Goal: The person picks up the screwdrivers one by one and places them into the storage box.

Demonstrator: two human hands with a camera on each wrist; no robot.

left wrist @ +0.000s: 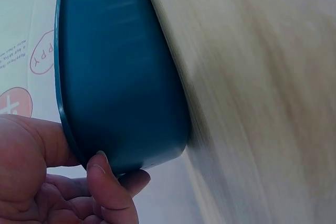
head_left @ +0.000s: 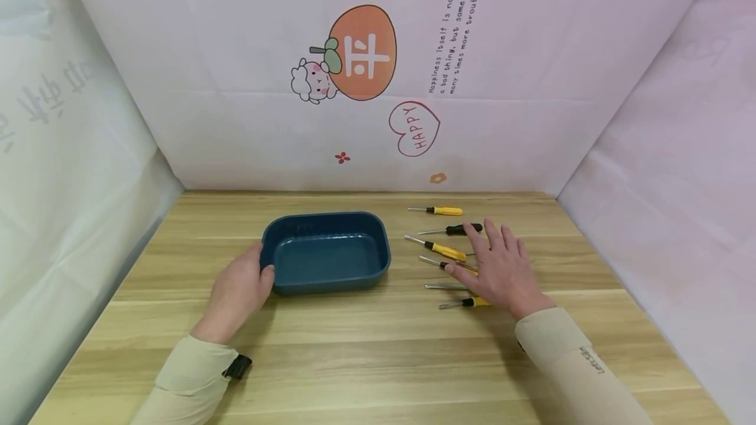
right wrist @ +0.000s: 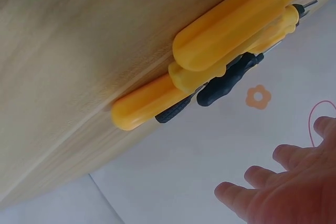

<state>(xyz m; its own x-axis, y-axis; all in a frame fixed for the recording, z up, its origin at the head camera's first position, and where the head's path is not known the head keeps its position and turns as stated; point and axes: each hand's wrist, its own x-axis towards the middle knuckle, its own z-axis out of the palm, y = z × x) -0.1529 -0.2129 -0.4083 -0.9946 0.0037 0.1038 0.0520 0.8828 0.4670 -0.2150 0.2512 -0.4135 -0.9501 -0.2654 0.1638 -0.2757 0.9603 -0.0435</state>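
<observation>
My left hand (head_left: 236, 290) grips the left end of a dark blue plastic box (head_left: 331, 287), which rests on the table; the left wrist view shows the thumb and fingers (left wrist: 113, 192) at its corner. My right hand (head_left: 504, 271), fingers spread, is over several screwdrivers lying on the right with their shafts pointing left. A black-handled screwdriver (head_left: 463, 229) lies by its fingertips, and a yellow-handled screwdriver (head_left: 445, 251) to their left. The hand partly hides the handles. In the right wrist view a yellow handle (right wrist: 236, 22) lies nearest, with the fingers (right wrist: 289, 156) apart from it.
Another yellow-handled screwdriver (head_left: 445, 210) lies farthest back, near the printed white backdrop (head_left: 248, 84). White sheets also stand at the left and right of the wooden table (head_left: 366, 359). A box side faces the screwdrivers.
</observation>
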